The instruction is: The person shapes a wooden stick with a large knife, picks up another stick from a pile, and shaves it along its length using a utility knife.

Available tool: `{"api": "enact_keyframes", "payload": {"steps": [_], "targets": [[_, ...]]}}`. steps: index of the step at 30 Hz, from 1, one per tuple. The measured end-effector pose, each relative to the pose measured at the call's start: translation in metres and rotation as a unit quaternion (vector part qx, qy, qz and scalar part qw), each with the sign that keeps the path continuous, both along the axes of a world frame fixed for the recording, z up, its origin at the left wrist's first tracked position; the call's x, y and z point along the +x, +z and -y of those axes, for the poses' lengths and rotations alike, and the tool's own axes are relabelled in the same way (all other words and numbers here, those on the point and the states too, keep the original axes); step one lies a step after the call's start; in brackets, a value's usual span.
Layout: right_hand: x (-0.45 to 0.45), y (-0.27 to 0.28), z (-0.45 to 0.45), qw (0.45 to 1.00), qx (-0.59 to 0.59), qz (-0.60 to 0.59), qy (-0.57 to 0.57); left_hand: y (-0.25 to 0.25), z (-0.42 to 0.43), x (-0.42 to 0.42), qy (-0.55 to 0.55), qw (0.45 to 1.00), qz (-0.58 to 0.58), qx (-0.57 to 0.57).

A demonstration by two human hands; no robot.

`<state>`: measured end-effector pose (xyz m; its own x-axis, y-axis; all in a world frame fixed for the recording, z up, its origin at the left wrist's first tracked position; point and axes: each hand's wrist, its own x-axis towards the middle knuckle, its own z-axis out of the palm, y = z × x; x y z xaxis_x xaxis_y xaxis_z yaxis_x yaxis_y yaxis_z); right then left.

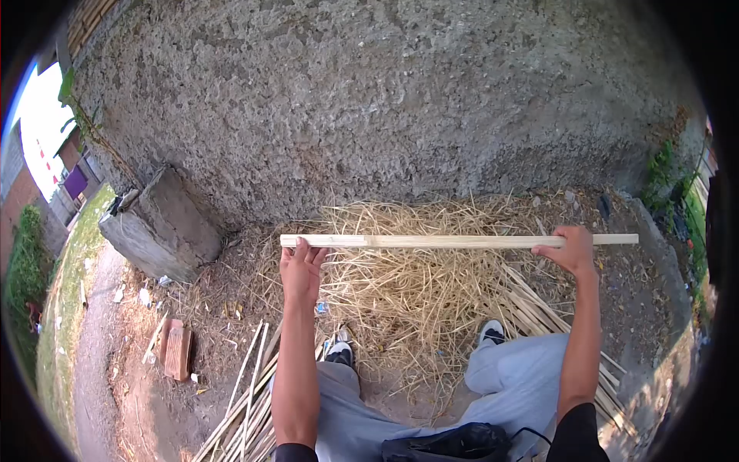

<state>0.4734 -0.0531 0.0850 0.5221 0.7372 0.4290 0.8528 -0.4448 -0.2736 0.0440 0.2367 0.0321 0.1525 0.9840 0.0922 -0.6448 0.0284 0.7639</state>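
Note:
A long pale bamboo strip (462,241) is held level across the view, above a heap of thin shavings (408,289). My left hand (301,269) grips it near its left end, thumb in front and fingers partly behind. Toward the right end, my right hand (570,250) is closed round the strip, with a short length sticking out beyond it. Fine lengthwise lines run along the left part of the strip. Whether it is one piece or a thin bundle, I cannot tell.
A rough grey wall (369,100) rises behind the heap. At left stand a concrete block (165,223) and, lower, a red brick (177,351). Bamboo strips lie at lower left (250,393) and right (539,308) beside the legs. A black bag (454,444) rests on the lap.

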Motion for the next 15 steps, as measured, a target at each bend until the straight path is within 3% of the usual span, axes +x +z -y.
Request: {"api": "enact_keyframes", "payload": {"steps": [3,4,8,12,15], "targets": [[-0.011,-0.021,-0.024,1.000,0.014,-0.005,-0.006,-0.001,-0.004,-0.012,0.042,0.999,0.011,-0.005],[-0.028,-0.012,-0.027,0.996,-0.051,-0.056,-0.042,-0.001,-0.003,-0.015,0.051,0.999,-0.002,-0.017],[-0.032,-0.039,-0.038,0.983,-0.069,-0.167,-0.017,-0.007,-0.001,-0.020,0.106,0.993,-0.014,-0.046],[-0.032,-0.036,-0.027,0.994,0.058,-0.088,-0.009,-0.009,0.001,-0.024,0.152,0.986,0.029,-0.064],[-0.030,-0.027,-0.013,0.994,0.070,-0.084,-0.015,0.007,0.018,-0.021,0.145,0.987,0.015,-0.070]]}}
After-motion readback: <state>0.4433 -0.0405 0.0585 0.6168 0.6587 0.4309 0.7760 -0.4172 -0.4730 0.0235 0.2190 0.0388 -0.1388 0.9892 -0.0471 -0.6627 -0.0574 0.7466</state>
